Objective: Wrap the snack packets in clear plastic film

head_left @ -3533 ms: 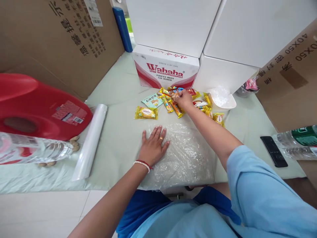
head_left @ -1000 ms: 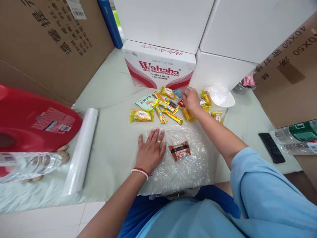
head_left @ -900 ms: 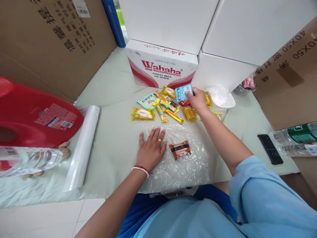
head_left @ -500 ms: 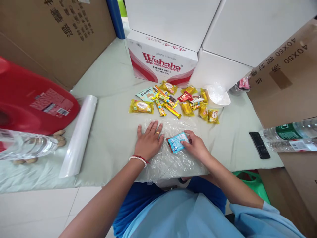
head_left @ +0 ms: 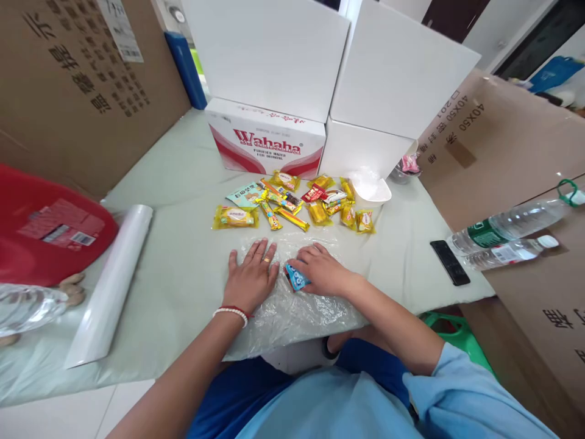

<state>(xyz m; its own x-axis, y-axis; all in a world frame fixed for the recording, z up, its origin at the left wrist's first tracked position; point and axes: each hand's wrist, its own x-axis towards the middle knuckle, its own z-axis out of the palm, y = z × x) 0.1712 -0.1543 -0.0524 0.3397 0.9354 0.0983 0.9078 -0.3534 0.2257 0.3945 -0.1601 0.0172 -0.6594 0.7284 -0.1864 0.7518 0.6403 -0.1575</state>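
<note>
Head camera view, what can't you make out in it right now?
All in the head view:
Blue packet: partly covered by the right hand; I can't tell whether it is gripped or just touched.
Reddish item beneath it: only an edge shows; the blue packet hides the rest.
Red jug and clear bottle: cut off by the left edge.
Phone: any details on its dark face are too small.

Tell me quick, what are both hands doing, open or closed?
Left hand: open, palm down at the clear film.
Right hand: over the blue packet; cannot tell whether it grips.
</note>
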